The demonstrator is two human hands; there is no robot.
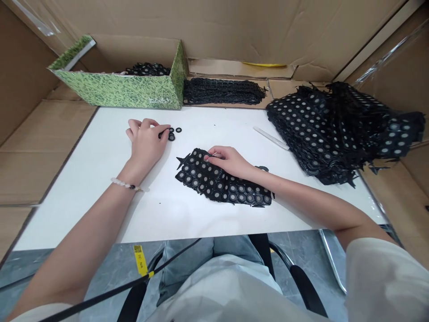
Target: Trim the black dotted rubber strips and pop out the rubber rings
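Several small black rubber rings (178,130) lie in a loose cluster on the white table. Beside them is my left hand (145,141), its thumb and index finger closed on a dark ring that is partly hidden. Nearer to me lies a black rubber sheet (197,176) moulded with rows of ring shapes, its edges ragged and its middle slightly buckled. Thumb and fingers of my right hand (231,159) pinch the sheet's far edge, left of its middle. My right forearm passes over the sheet's right end.
A green patterned box (124,91) holding black pieces stands at the back left. Next to it is a stack of black strips (224,91). On the right, a large pile of similar sheets (315,129) partly overlaps a white stick-like tool (271,137). Cardboard walls (268,31) surround the table (161,228).
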